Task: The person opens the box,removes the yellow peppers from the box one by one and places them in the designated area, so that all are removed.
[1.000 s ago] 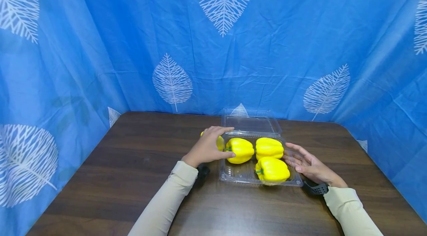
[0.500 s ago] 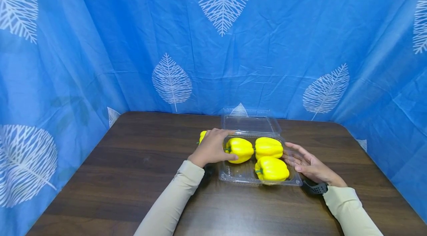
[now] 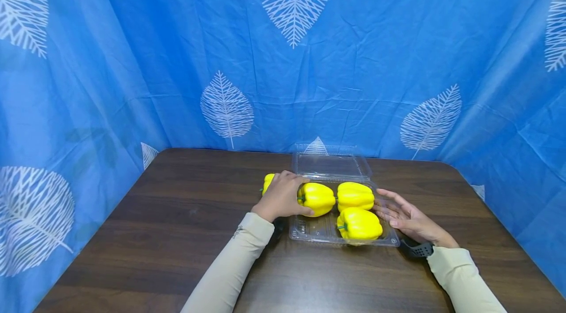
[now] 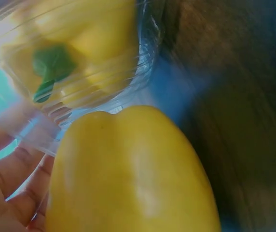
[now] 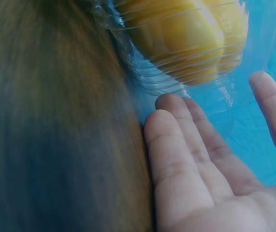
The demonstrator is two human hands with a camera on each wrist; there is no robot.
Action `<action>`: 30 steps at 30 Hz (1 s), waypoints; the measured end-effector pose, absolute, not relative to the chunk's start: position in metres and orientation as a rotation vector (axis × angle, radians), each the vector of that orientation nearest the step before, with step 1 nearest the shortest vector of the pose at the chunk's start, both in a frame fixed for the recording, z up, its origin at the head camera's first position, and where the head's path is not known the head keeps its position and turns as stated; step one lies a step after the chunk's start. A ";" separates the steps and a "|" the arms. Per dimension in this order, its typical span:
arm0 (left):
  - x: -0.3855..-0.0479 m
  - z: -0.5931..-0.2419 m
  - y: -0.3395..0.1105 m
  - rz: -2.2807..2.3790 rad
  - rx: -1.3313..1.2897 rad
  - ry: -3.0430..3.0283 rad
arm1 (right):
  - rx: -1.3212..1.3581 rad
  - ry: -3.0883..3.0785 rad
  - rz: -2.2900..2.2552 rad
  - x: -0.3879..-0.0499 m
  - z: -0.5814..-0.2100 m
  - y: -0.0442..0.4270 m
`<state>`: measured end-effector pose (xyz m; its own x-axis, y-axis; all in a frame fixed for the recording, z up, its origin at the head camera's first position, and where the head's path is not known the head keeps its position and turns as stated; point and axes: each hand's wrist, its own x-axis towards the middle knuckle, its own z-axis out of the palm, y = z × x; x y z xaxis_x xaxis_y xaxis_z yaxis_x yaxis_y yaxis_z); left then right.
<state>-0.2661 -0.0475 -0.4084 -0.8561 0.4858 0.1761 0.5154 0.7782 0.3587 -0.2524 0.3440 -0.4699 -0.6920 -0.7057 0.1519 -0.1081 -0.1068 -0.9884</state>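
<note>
Right of centre on the worktop point(image 3: 212, 195), your clear container point(image 3: 311, 235) holds three yellow peppers point(image 3: 361, 224), its lid point(image 3: 329, 164) folded back on the far side. Your left hand point(image 3: 281, 196) spreads wide about the left one; I cannot tell whether it touches. Your right hand point(image 3: 410, 223), fingers extended, is just beside the right wall. A fourth pepper point(image 3: 267, 183) sits left of the container.

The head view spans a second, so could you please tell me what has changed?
The left hand shifted slightly right, uncovering the stem end of the pepper outside the clear container; whether it grips that pepper is unclear. The right hand, the container and the three yellow peppers inside stayed put.
</note>
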 end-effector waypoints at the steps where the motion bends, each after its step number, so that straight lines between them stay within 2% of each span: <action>1: -0.266 -0.409 -0.047 -0.613 -0.813 -2.893 | -0.891 1.741 -1.851 -0.252 -0.470 0.344; 30: -0.266 -0.403 -0.053 -0.852 -0.863 -2.835 | -0.863 1.756 -1.848 -0.251 -0.467 0.342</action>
<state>-0.2660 -0.0532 -0.4028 -0.8418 0.4980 0.2081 0.5302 0.6909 0.4915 -0.2511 0.3425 -0.4669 -0.7049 -0.6965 0.1343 -0.0985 -0.0914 -0.9909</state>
